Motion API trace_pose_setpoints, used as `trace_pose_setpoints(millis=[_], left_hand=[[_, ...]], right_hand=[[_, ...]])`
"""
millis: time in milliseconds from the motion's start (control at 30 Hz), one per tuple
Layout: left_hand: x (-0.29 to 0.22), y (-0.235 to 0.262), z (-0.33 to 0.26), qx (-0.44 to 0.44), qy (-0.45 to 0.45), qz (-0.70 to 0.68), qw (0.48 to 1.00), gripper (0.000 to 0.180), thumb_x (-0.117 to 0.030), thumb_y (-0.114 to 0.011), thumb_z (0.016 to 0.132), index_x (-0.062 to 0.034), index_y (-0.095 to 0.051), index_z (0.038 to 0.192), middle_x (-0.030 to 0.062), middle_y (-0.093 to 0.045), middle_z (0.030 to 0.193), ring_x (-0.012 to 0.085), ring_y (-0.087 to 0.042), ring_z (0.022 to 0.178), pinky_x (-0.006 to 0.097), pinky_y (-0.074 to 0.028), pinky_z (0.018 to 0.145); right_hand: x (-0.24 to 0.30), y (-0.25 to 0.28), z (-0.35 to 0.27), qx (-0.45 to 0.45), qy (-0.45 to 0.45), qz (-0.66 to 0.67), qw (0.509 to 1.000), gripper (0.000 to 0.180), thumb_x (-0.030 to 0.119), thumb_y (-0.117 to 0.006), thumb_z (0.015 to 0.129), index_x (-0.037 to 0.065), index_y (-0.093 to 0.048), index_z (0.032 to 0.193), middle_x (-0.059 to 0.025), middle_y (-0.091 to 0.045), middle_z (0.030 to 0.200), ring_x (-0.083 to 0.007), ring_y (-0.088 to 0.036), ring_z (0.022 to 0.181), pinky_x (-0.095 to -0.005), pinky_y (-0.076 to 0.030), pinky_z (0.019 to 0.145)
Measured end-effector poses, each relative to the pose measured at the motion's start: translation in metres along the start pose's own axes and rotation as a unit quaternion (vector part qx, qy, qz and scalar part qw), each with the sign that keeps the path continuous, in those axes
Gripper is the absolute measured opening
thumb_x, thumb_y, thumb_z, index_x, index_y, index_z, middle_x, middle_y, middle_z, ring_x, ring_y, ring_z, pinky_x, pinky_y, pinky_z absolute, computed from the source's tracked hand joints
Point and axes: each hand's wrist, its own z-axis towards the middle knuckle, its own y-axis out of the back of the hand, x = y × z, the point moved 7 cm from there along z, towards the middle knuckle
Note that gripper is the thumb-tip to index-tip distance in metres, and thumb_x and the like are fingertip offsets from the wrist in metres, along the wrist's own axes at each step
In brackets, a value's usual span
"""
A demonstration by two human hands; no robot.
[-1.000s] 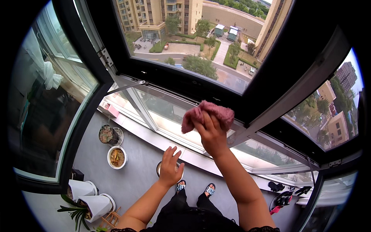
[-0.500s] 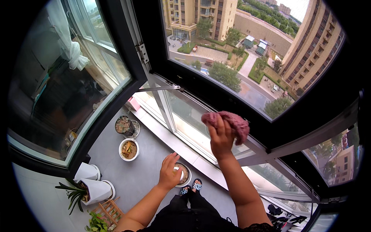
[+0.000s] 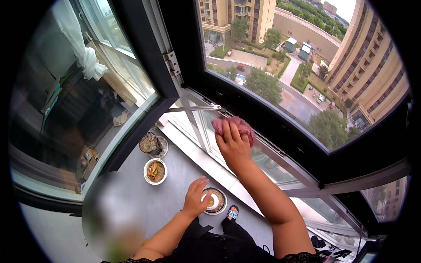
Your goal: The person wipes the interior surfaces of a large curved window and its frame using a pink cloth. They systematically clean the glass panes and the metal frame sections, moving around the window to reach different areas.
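The left hand [image 3: 195, 198] hangs empty, fingers loosely spread, perhaps for balance. The right hand [image 3: 237, 149] folds its fingers over the pink cloth [image 3: 244, 126], at the frame [image 3: 294, 168] just beside the stay [image 3: 197, 108], likely bunching it for grip. Pots [image 3: 154, 183] stand below; buildings [image 3: 252, 19] rise outside.

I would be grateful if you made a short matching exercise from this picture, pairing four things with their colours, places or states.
Things:
1. Cloth
2. Left hand
3. Window stay
4. Pot with dried leaves

Descriptions:
A. White-rimmed, on the floor
B. Empty, fingers extended
C. Dusty pink, in the right hand
D. Slim, silver-grey bar

Pairs: 1-C, 2-B, 3-D, 4-A
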Motion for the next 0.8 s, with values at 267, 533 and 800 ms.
trace_pose_setpoints(millis=[267,533,800], left_hand=[[0.059,0.052,0.028,0.037,-0.029,-0.001,0.999,0.046,-0.01,-0.071,0.081,-0.0016,-0.059,0.125,0.0181,-0.057,0.132,0.0363,-0.054,0.121,0.043,-0.046,0.101],[0.101,0.074,0.031,0.011,0.027,-0.079,0.996,0.045,-0.005,-0.072,0.08,-0.0019,-0.06,0.123,0.019,-0.061,0.128,0.0358,-0.059,0.117,0.041,-0.048,0.098],[0.084,0.078,0.033,0.025,0.008,-0.069,0.997,0.043,-0.005,-0.071,0.081,-0.0026,-0.06,0.123,0.0198,-0.061,0.127,0.0366,-0.059,0.117,0.041,-0.048,0.099]], right_hand=[[0.014,0.027,0.087,-0.128,-0.036,0.127,0.983,0.035,0.012,-0.067,0.075,0.012,-0.066,0.11,-0.0156,-0.057,0.127,-0.0321,-0.056,0.109,-0.0425,-0.047,0.085],[-0.007,0.003,0.07,0.217,-0.263,0.144,0.929,0.042,0.002,-0.066,0.071,0.011,-0.062,0.111,-0.0141,-0.061,0.098,-0.0353,-0.06,0.092,-0.0415,-0.05,0.081],[0.011,-0.027,0.095,-0.046,-0.095,0.092,0.99,0.043,0.004,-0.067,0.069,0.012,-0.061,0.111,-0.013,-0.056,0.111,-0.0339,-0.055,0.103,-0.0406,-0.048,0.084]])
